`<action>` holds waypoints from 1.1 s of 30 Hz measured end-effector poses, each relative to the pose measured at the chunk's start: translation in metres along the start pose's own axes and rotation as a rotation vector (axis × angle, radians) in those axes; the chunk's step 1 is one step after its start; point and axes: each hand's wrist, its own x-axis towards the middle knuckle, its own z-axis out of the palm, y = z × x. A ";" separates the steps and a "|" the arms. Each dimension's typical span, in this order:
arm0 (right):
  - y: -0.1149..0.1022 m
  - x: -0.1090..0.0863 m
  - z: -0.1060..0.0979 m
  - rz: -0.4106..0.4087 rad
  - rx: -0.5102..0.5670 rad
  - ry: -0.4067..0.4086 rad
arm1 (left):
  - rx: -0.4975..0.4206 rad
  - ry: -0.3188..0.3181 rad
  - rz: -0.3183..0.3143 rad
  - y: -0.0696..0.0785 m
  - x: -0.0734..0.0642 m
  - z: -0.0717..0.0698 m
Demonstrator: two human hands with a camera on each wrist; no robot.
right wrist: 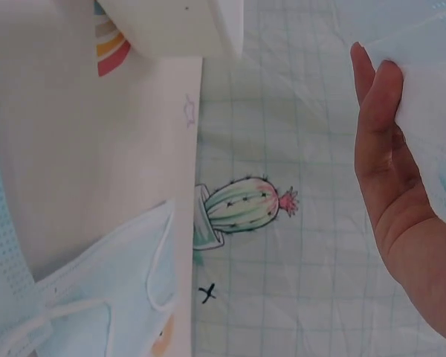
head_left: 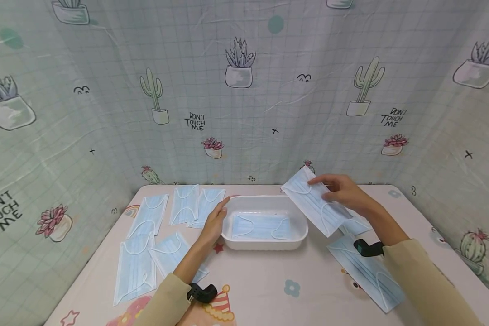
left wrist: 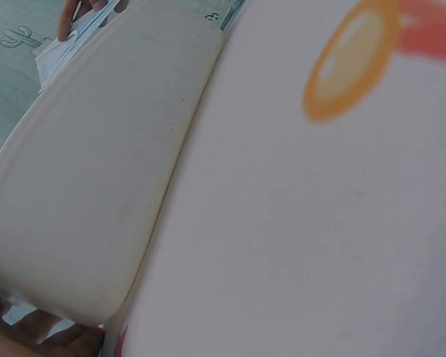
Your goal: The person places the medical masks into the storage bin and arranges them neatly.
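Head view: mask (head_left: 315, 202) long axis diagonal, upper-left to lower-right.

Head view: bright, even, diffuse light with no single source visible; shadows are faint, a soft one lying under the white tray (head_left: 265, 242) on the bench (head_left: 269, 285). Wide-angle distortion bends the printed curtain (head_left: 244, 90) outward toward both side edges, while the centre stays sharp (the lettering reads clearly). No strong glare.

Left wrist view: very close and out of focus; the tray wall (left wrist: 89, 171) and bench surface (left wrist: 320, 245) are soft, the printed orange shape (left wrist: 349, 63) smeared.

Right wrist view: well lit and slightly washed out, pale at the top; the cactus print (right wrist: 245, 204) is fairly crisp, and the right hand (right wrist: 394, 193) shows slight softness at its edge.
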 end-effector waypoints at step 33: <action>-0.046 0.063 0.043 -0.137 -0.114 -0.186 | 0.027 0.003 0.035 0.001 0.003 0.001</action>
